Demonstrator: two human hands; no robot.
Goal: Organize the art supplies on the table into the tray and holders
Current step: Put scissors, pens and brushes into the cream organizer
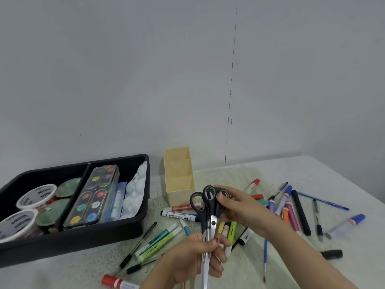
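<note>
Speckled table (312,176), scattered markers (181,216) (many), both hands gripping scissors (209,217)

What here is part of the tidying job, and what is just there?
Part of the job:
- scissors, held by left hand and right hand
- loose markers and pens
- cream holder
- black tray

Just there:
- grey wall
- table

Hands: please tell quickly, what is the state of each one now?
Left hand: closed around the blades of the scissors, a bunch of black-handled pairs.
Right hand: closed on the handles of the same scissors.
</note>
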